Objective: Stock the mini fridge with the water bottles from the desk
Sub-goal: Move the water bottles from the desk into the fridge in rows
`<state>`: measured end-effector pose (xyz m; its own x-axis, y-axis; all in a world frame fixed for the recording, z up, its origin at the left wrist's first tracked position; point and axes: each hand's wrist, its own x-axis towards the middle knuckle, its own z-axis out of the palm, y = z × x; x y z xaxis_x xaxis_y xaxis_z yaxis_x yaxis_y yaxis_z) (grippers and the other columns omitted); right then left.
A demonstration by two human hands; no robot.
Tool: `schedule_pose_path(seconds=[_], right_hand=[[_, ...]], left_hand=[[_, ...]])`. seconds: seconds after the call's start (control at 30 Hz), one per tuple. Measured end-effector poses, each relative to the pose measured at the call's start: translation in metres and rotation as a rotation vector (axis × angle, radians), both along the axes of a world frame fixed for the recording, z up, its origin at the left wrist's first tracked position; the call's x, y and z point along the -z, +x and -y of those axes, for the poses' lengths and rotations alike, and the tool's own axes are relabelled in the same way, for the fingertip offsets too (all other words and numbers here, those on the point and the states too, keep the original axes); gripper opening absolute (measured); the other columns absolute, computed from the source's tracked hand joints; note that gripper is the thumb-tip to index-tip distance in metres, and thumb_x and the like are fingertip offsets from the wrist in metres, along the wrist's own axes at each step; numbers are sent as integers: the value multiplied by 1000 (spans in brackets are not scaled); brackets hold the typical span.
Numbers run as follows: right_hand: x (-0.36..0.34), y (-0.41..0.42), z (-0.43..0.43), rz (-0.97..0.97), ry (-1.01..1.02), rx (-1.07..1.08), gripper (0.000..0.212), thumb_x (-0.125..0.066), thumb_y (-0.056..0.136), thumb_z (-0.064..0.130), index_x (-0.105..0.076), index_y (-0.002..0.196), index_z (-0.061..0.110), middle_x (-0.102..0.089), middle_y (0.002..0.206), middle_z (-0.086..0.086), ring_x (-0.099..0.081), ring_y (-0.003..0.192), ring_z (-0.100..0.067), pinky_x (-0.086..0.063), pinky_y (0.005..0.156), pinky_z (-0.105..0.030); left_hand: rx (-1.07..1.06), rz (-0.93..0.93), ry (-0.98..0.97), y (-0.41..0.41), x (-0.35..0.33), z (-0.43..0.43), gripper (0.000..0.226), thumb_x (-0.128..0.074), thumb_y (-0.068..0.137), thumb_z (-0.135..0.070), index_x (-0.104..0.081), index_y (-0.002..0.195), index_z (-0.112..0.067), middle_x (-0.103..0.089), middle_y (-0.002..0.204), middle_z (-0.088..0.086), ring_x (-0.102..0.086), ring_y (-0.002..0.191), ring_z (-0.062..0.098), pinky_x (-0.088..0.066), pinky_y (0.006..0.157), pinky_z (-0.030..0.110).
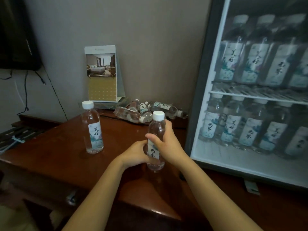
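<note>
Hands: both are closed round one upright water bottle (155, 142) near the desk's right side; the right hand (166, 144) is wrapped about its middle from the far side, the left hand (135, 155) is pressed against its lower label.
Held bottle: it is judged full, so moderately heavy; the thin clear plastic is likely to dent under a hard squeeze and may be slick on the label.
Best hold: the ribbed body above the label, or just under the white cap (158, 115), is judged safest.
Second bottle (92, 129): it is stood upright to the left, well apart.
Lying bottles (145, 111): a loose heap is left at the wall, below the desk calendar (102, 74).
Desk (63, 147): glossy wood, probably slippery.
Mini fridge (255, 100): its glass door appears shut and both shelves are seen crowded, so the door is judged the obstacle and free space looks scarce.
</note>
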<state>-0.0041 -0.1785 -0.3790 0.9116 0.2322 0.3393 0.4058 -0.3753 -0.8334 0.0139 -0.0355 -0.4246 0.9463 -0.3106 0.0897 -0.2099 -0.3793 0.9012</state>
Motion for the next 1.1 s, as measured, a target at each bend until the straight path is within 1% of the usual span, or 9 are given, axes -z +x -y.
schedule_pose_path(seconds=[0.13, 0.2, 0.3, 0.4, 0.7, 0.87, 0.93, 1.0, 1.1], right_hand=[[41, -54, 30, -224, 40, -123, 42, -61, 89, 23, -39, 124, 28, -53, 119, 12, -54, 110, -2, -45, 76, -9], [51, -75, 45, -245, 94, -128, 34, -60, 89, 23, -46, 118, 32, -58, 119, 14, -57, 105, 3, -49, 84, -14], [42, -104, 69, -239, 161, -138, 39, -60, 89, 14, -50, 124, 27, -63, 117, 8, -61, 106, -2, -52, 89, -23], [18, -136, 99, -157, 247, -101, 41, -57, 90, 9, -52, 128, 25, -66, 115, 4, -63, 106, -7, -54, 85, -26], [-69, -228, 221, 193, 324, 168, 50, -52, 93, 7, -42, 140, 18, -67, 117, -4, -65, 106, -18, -54, 88, -36], [-101, -278, 280, 323, 339, 322, 52, -50, 93, 3, -41, 138, 26, -71, 107, 2, -68, 99, -15, -56, 76, -27], [-113, -298, 301, 378, 322, 410, 52, -50, 93, 2, -41, 135, 31, -72, 100, 10, -68, 95, -10, -55, 73, -21], [-124, -318, 322, 422, 290, 495, 50, -49, 94, 3, -42, 133, 34, -72, 104, 8, -67, 98, -9, -54, 82, -27], [-142, -349, 348, 485, 269, 581, 52, -49, 95, 10, -36, 143, 26, -63, 125, 1, -61, 112, -13, -47, 99, -40]], left_hand=[[-25, 47, 77, -47, -6, 4, 52, -87, 55, -17, -66, 103, -15, -73, 98, -1, -68, 92, 10, -54, 83, 28], [4, 57, 111, -70, -11, 10, 57, -87, 52, -31, -66, 103, -20, -72, 100, -4, -68, 94, 9, -54, 85, 31], [28, 73, 76, -100, -21, 29, 37, -83, 64, -19, -67, 96, -25, -74, 94, -7, -69, 91, 9, -55, 81, 29], [81, 169, 15, -128, -48, 60, 25, -74, 74, -14, -68, 94, -28, -74, 90, -13, -69, 89, 6, -55, 76, 22], [363, 465, -209, -183, -140, 203, 33, -61, 72, -39, -59, 104, -43, -69, 93, -27, -65, 93, -4, -52, 78, 15], [444, 595, -275, -209, -163, 282, 44, -58, 76, -51, -58, 118, -36, -72, 99, 8, -68, 95, 19, -53, 87, 40], [492, 612, -329, -225, -173, 312, 51, -57, 76, -45, -56, 124, -28, -72, 100, -2, -67, 94, 7, -53, 87, 27], [561, 626, -379, -242, -186, 340, 53, -56, 76, -41, -56, 125, -23, -69, 105, -10, -65, 93, -4, -50, 83, 14], [599, 653, -446, -267, -205, 378, 58, -60, 76, -41, -55, 128, -15, -69, 108, -4, -65, 96, -2, -51, 89, 20]])
